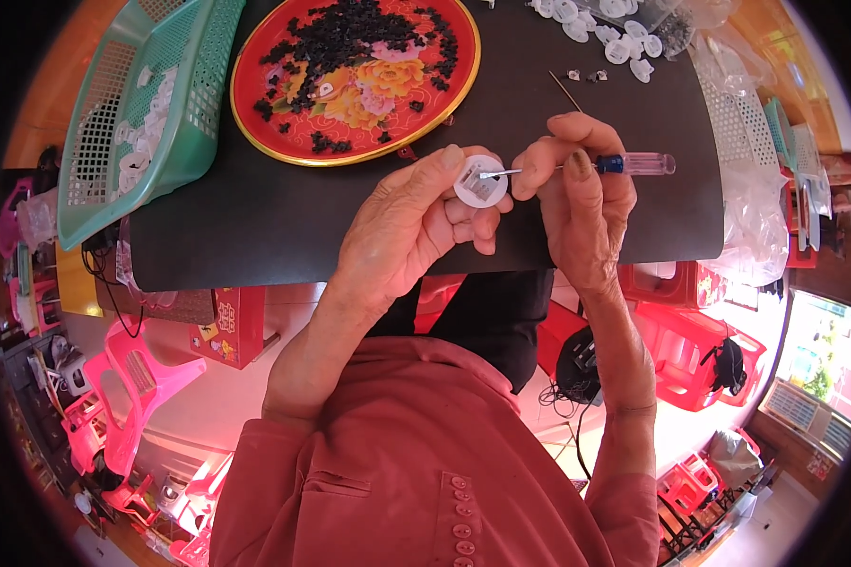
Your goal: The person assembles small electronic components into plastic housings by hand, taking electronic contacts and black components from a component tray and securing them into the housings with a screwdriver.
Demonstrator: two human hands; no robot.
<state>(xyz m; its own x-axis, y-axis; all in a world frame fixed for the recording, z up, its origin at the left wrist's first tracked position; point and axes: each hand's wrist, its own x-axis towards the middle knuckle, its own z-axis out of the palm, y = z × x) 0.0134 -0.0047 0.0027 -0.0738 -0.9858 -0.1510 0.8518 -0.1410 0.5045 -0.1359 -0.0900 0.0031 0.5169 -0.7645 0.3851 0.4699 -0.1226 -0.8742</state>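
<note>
Between the thumb and fingers of my left hand [402, 213] is a round white plastic disc [483, 192] with a raised centre. My right hand [586, 194] grips a small screwdriver [645, 164] with a clear handle and a blue collar. Its metal tip reaches left onto the centre of the disc. A thin metal rod [564, 90] sticks out beyond my right fingers; whether I hold it or it lies on the table, I cannot tell. Both hands are above the near part of the dark table [284, 227].
A red floral tray [253, 80] with a gold rim holds many small black pieces. Left of it stands a green basket [184, 142] with white parts. More white round parts [624, 45] lie far right, near two tiny pieces [574, 75]. Clear plastic bags [752, 222] hang at the right edge.
</note>
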